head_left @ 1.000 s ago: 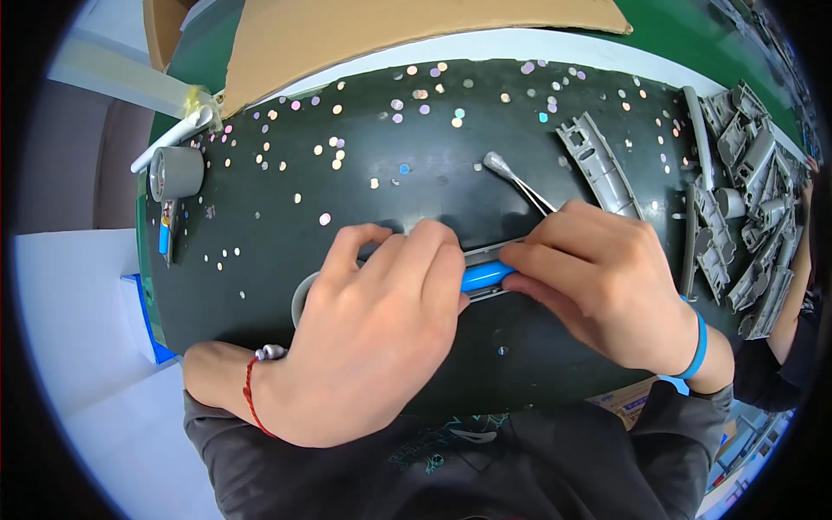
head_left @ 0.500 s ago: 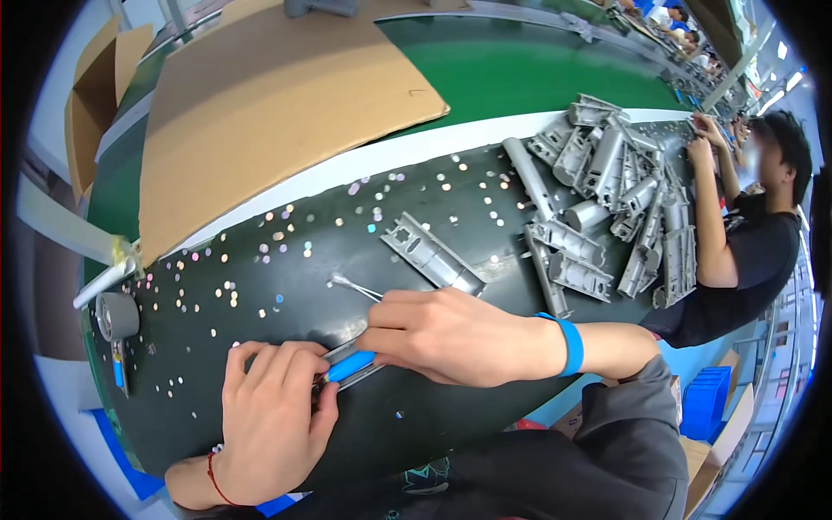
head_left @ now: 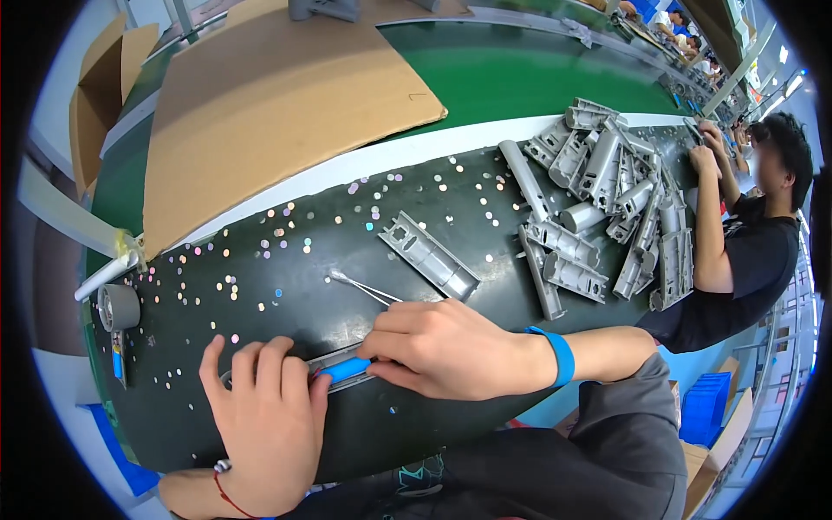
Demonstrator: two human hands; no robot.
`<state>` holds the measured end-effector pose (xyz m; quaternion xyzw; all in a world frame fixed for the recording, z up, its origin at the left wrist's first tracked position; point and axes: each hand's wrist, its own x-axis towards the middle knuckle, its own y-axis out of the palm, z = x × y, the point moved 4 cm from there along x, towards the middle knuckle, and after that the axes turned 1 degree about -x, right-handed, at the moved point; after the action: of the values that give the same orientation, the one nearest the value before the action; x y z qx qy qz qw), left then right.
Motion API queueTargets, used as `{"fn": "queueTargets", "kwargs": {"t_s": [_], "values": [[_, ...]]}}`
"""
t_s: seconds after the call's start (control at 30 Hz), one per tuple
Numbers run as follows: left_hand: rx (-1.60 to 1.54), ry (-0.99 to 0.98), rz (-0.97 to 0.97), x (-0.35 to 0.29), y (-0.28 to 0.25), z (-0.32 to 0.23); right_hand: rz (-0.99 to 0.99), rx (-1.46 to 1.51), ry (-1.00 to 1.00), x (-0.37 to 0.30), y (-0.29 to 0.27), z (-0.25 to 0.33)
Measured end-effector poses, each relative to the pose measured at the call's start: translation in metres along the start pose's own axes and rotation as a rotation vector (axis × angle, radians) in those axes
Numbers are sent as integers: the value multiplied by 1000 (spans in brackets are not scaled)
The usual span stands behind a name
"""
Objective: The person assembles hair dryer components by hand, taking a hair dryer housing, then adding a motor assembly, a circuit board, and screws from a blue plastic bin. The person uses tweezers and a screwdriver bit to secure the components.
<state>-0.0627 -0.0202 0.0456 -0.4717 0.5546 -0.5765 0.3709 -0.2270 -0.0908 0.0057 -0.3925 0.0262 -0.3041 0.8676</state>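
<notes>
My right hand (head_left: 459, 351) pinches a blue cylindrical battery (head_left: 345, 371) between thumb and fingers. The battery lies along a slim grey half-shell housing (head_left: 334, 355) on the dark table, with a bit of red at its left end. My left hand (head_left: 269, 416) rests over the housing's left part, fingers stretched and spread, thumb beside the battery's end; the fingers hide much of the shell. Just beyond my right hand lies a thin pale pair of prongs, like tweezers (head_left: 362, 287), partly covered by that hand. A larger grey half-shell (head_left: 429, 257) lies open side up behind it.
A heap of grey housings (head_left: 602, 182) lies to the right, near a co-worker's arm (head_left: 711, 225). Cardboard (head_left: 277, 121) covers the far left. Small round dots (head_left: 264, 247) dot the table (head_left: 260, 303). A tape roll (head_left: 119, 308) stands at the left edge.
My left fingers have loosened from their curl and spread out, baring more of the battery and housing. My right hand still pinches the battery, shifted slightly.
</notes>
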Motion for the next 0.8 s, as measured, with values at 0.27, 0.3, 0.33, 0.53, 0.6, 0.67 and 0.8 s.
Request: {"fn": "queueTargets", "kwargs": {"t_s": [0.27,0.3,0.33,0.53,0.6,0.67,0.8], "values": [[-184,-11,-13,-7,9,2,-15,18,32,-5,3,3],[-184,-13,-12,-7,7,3,-3,32,28,-5,3,1],[-206,9,15,-6,6,5,10,46,26,-5,3,0],[-234,85,79,-6,8,9,90,-58,-126,-1,-3,1],[-252,102,84,-4,6,11,87,-111,-161,1,-6,0],[-204,147,116,-4,6,12,86,-162,-196,2,-6,1],[-153,211,90,-3,9,11,42,-447,-413,4,-4,12]]}}
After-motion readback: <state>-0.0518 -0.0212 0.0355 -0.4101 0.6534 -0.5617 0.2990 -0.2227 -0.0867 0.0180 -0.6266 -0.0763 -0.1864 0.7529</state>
